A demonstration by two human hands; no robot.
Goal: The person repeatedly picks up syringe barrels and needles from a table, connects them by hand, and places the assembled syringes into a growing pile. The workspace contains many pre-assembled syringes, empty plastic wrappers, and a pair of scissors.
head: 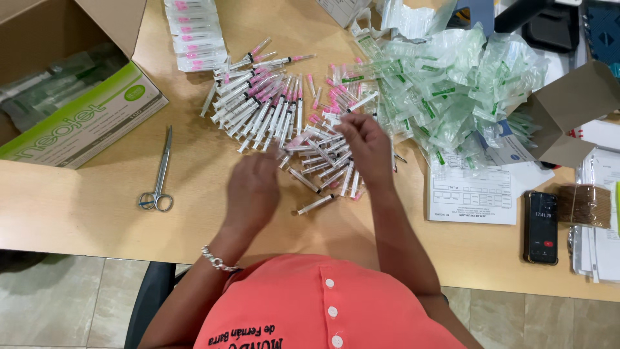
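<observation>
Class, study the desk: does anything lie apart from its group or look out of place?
One syringe lies alone near the table edge, apart from the syringe pile. Scissors lie by themselves left of both hands.

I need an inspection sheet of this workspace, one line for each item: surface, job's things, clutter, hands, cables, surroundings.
Surface: light wooden table, crowded at its middle and right.
Job's things: pile of pink-capped syringes at the centre; one stray syringe lies nearer the person.
Clutter: heap of opened green-printed wrappers; scissors; green and white box; printed form; phone; small open carton.
Hands: left hand over the pile's edge, bracelet on the wrist; right hand over the syringes; grip of either unclear.
Cables: nothing seen.
Surroundings: tiled floor; large cardboard box at upper left.
</observation>
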